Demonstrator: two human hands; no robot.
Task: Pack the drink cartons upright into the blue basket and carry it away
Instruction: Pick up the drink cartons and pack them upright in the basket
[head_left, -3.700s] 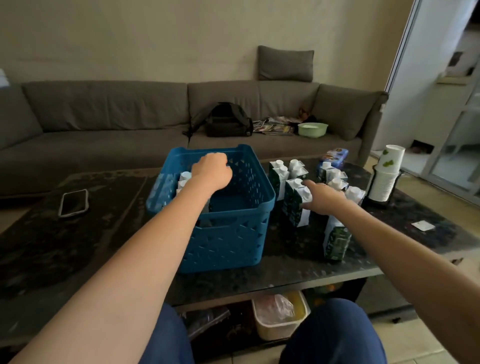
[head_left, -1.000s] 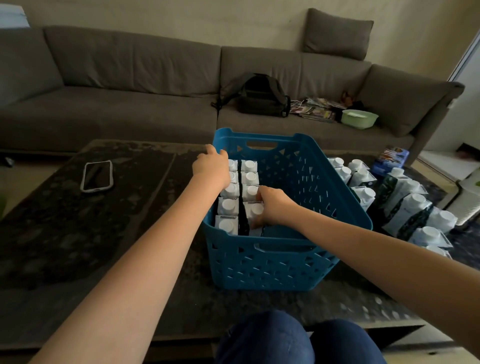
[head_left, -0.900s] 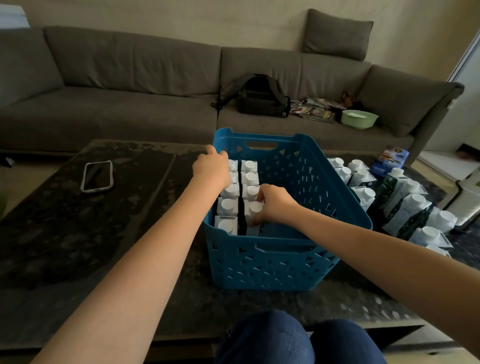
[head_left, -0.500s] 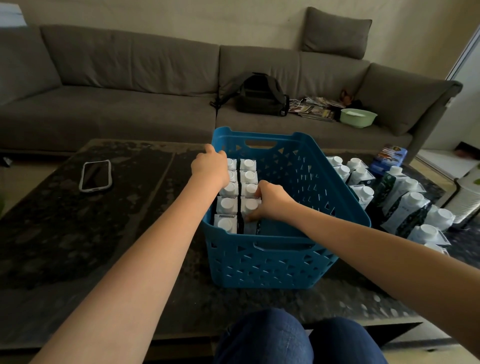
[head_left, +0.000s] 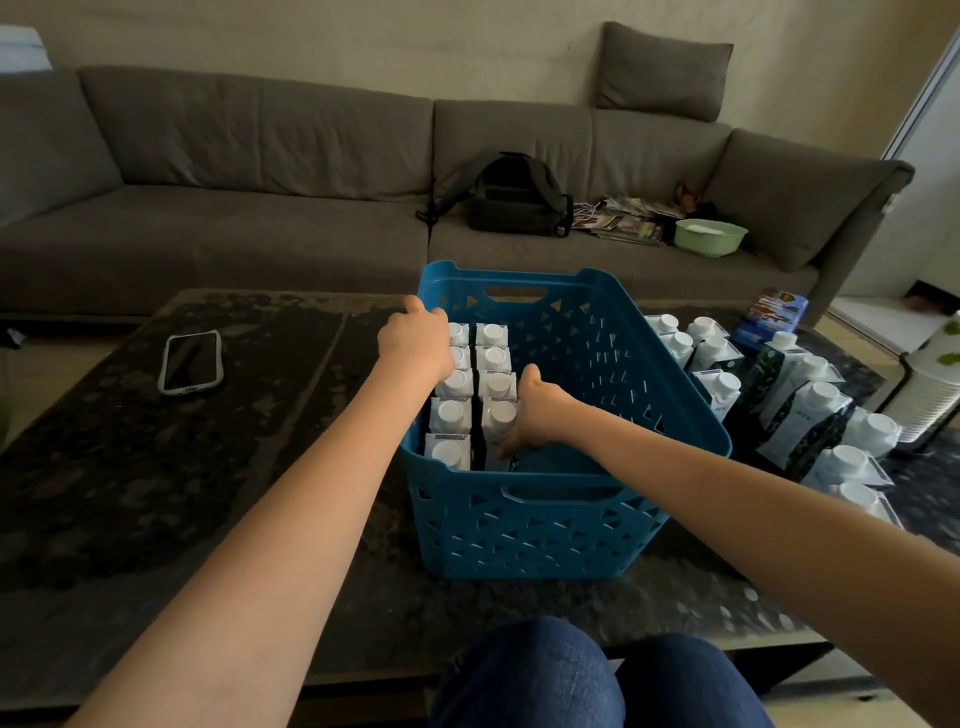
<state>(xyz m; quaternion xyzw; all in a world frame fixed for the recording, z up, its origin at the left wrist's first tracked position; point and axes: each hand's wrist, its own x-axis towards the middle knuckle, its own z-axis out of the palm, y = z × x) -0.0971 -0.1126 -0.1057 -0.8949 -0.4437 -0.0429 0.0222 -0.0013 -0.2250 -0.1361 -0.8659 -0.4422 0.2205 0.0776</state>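
The blue perforated plastic basket (head_left: 545, 519) sits on the dark mottled bench (head_left: 260, 467), right in front of the person's knees. Two rows of white-capped drink cartons (head_left: 470, 384) stand upright along its left wall. Compared with a second ago the right hand (head_left: 537, 410) has slid off the carton top it was covering and now lies against the side of the nearest carton in the second row — that carton looks seated and level with the others. Its fingers reach down beside the carton, but I cannot tell whether they pinch it or merely press it into line. The left hand (head_left: 418, 338) has not shifted, curled over the basket's left rim and steadying it.

So I judge one more carton is in, the right half of the basket is open, and carrying is a long way off — a cluster of loose dark-and-white cartons (head_left: 800, 405) waits on the bench just right of the basket.

The lower parts of the packed cartons are hidden by the basket wall, the left hand covers the farthest left caps, and the loose cluster runs past the right edge of view.
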